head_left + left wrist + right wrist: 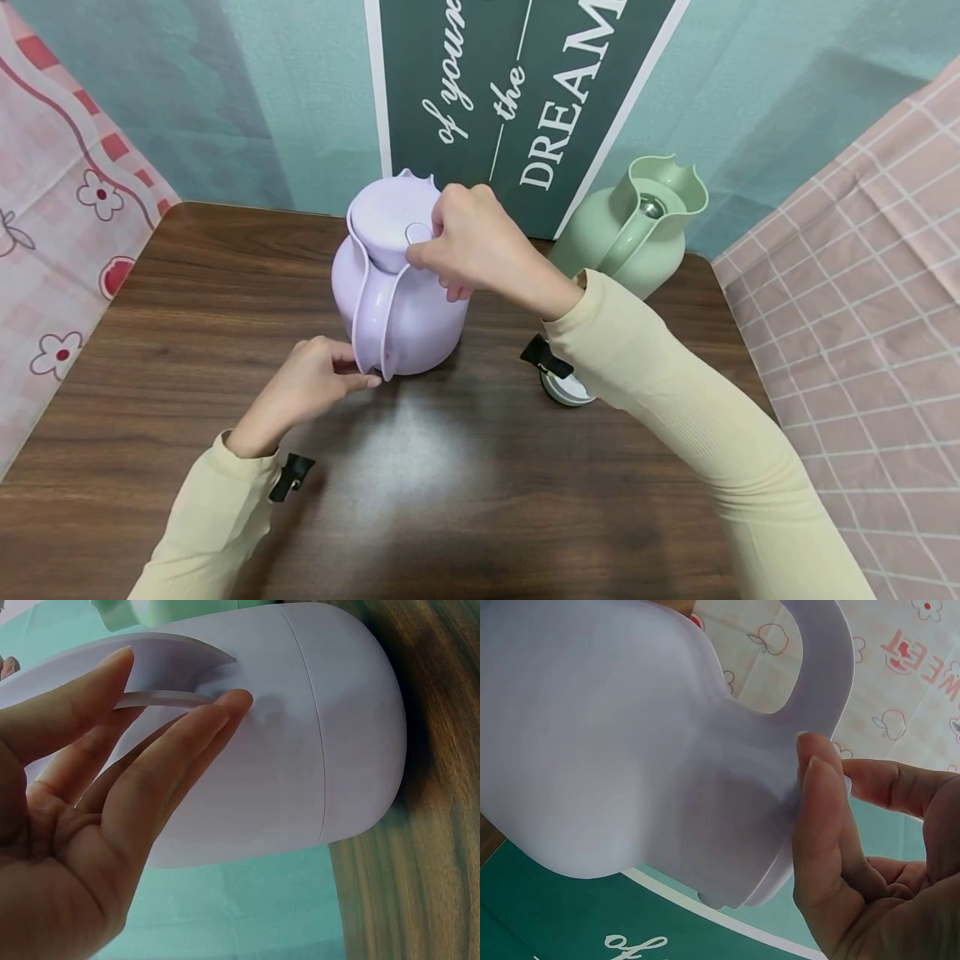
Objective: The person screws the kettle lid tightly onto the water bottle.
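Observation:
A light purple thermos jug [427, 325] stands upright on the table, its round lid [390, 218] seated in the top. My left hand [303, 387] holds the lower part of the jug's handle [372, 325]. In the left wrist view, the thumb and fingers [161, 754] lie on either side of that handle's edge. At the top, my right hand [476, 242] pinches the lid's right edge near the rim. Fingers [821, 825] press the outside of the rim in the right wrist view, with the thumb on the other side.
A green thermos jug [622, 250] with an open top and shiny inner neck stands back right, partly behind my right arm. A small round white-and-green piece [566, 392] lies under that forearm. A dark green lettered board [517, 125] leans at the back.

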Tool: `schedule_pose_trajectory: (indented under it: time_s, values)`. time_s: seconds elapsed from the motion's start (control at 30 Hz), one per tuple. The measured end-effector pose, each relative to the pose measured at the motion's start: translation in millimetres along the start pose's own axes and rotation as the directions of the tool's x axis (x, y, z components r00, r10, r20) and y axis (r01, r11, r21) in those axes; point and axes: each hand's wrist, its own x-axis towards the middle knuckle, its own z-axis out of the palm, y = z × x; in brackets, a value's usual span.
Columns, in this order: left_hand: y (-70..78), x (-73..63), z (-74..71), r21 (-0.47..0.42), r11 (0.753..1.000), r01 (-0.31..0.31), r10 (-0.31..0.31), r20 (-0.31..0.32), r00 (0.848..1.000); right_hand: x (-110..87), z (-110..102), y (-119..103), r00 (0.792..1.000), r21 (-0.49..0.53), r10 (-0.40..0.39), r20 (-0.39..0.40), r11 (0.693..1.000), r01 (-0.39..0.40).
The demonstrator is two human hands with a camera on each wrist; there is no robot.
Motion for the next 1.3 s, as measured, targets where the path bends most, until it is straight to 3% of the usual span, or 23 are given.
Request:
schedule_pose_trajectory:
  time_s: [0.9, 1.3]
  values:
    - [-1.5, -0.4, 0.3, -0.01, 1.0, -0.027, 0.027, -0.012, 1.0, -0.3, 6.0, -4.0, 0.999, -0.089, -0.023, -0.045, 0.996, 0.019]
    - [-3.6, -0.4, 0.6, -0.008, 1.0, -0.014, 0.014, -0.004, 1.0, -1.2, 8.5, -5.5, 0.998, -0.081, -0.024, -0.064, 0.997, 0.018]
